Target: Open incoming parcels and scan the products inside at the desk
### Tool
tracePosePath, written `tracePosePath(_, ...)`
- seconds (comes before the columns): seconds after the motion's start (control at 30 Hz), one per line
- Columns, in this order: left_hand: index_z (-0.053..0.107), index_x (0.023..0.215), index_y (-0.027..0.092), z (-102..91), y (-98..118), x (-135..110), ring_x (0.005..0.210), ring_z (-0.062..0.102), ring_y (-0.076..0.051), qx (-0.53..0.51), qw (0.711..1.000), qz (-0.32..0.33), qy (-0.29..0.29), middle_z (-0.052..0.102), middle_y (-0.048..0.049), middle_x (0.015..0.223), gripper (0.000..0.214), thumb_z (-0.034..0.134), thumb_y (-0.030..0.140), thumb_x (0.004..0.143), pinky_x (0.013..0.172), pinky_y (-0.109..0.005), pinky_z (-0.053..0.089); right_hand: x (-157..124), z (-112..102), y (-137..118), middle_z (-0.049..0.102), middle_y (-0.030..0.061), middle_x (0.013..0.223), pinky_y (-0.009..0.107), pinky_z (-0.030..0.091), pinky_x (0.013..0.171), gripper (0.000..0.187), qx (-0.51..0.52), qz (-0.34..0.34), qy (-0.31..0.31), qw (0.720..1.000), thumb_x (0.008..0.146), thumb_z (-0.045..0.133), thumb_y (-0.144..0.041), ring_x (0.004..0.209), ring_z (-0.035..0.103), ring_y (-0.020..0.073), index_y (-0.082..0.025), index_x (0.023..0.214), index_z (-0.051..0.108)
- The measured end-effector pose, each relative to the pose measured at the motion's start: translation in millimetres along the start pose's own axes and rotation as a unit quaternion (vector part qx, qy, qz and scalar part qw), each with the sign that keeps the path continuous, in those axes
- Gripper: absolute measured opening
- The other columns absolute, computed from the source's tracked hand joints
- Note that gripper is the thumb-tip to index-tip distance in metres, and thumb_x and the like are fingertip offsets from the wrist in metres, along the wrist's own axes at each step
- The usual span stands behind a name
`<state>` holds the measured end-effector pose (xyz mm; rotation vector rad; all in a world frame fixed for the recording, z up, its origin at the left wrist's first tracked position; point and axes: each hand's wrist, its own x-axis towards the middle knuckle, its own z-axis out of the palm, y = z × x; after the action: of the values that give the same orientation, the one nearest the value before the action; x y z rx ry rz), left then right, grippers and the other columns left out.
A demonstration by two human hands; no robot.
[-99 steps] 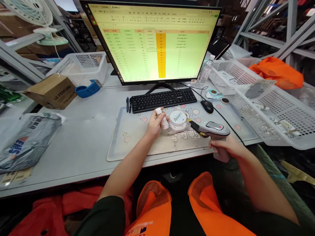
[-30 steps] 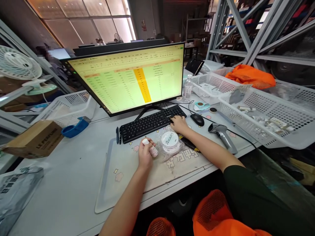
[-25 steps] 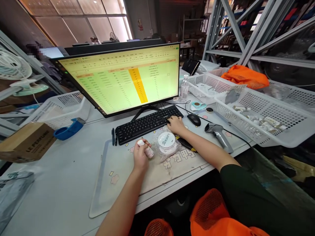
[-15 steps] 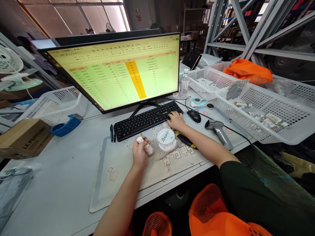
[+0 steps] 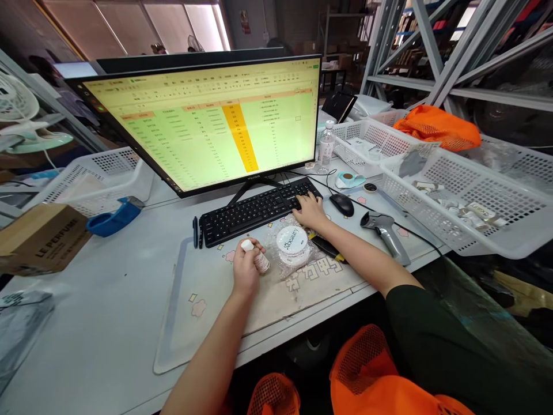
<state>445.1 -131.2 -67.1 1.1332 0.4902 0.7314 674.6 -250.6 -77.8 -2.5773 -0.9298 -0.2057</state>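
Note:
My left hand (image 5: 247,268) is closed around a small white bottle (image 5: 261,262) with a white cap and printed label, held tilted above the desk mat (image 5: 216,311). My right hand (image 5: 309,211) rests with fingers apart on the right end of the black keyboard (image 5: 259,210). Between the two hands, a round white container marked "beauty" (image 5: 292,241) sits in clear bubble wrap. A black and yellow tool (image 5: 327,248) lies partly under my right forearm. Behind the keyboard stands a monitor (image 5: 207,127) showing a spreadsheet with an orange column.
To the right are a mouse (image 5: 341,204), a grey barcode scanner (image 5: 386,236) and white baskets (image 5: 475,225), one holding small bottles. A water bottle (image 5: 326,147) stands beside the monitor. At left are a blue tape dispenser (image 5: 116,218) and a cardboard box (image 5: 47,239).
The view has shifted very slightly. Both hands keep nearly the same places, the left still holding the bottle and the right still on the keyboard.

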Motion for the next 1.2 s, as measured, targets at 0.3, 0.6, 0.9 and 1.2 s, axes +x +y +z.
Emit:
tracePosePath(0.3, 0.06, 0.087, 0.021, -0.9, -1, 0, 0.071, 0.059, -0.015, 0.013, 1.0, 0.01, -0.01, 0.06, 0.0007, 0.079, 0.031, 0.069, 0.029, 0.059, 0.067, -0.027, 0.048, 4, -16, -3, 0.065, 0.0203, 0.145, 0.055, 0.027, 0.121, 0.05, 0.004, -0.014, 0.023, 1.0, 0.104, 0.043, -0.032, 0.146, 0.045, 0.0347, -0.012, 0.146, 0.062)
tracePosePath(0.6, 0.062, 0.085, 0.022, 0.5, -2, -2, 0.07, 0.06, -0.017, 0.038, 0.999, 0.004, -0.019, 0.06, 0.0014, 0.075, 0.029, 0.069, 0.033, 0.059, 0.067, -0.028, 0.047, 63, -4, -35, 0.041, 0.0166, 0.17, 0.066, 0.019, 0.129, 0.05, -0.014, -0.049, -0.072, 0.996, 0.105, 0.051, -0.039, 0.16, 0.028, 0.0375, -0.018, 0.148, 0.064)
tracePosePath(0.9, 0.061, 0.087, 0.021, -0.4, -3, -3, 0.073, 0.061, -0.017, 0.037, 0.998, 0.012, -0.04, 0.06, 0.0002, 0.078, 0.029, 0.069, 0.034, 0.063, 0.071, -0.03, 0.046, 32, -7, -18, 0.039, 0.0174, 0.171, 0.073, 0.021, 0.127, 0.053, -0.035, -0.059, -0.095, 0.993, 0.11, 0.042, -0.038, 0.161, 0.029, 0.0339, -0.018, 0.158, 0.052)
tracePosePath(1.2, 0.062, 0.084, 0.021, 4.2, -6, -6, 0.07, 0.061, -0.017, 0.031, 0.999, -0.003, -0.037, 0.061, 0.0013, 0.076, 0.027, 0.068, 0.033, 0.06, 0.07, -0.03, 0.047, 1, 0, -3, 0.041, 0.0216, 0.168, 0.075, 0.014, 0.128, 0.052, -0.05, -0.069, -0.109, 0.99, 0.108, 0.052, -0.04, 0.16, 0.028, 0.0359, -0.015, 0.153, 0.059)
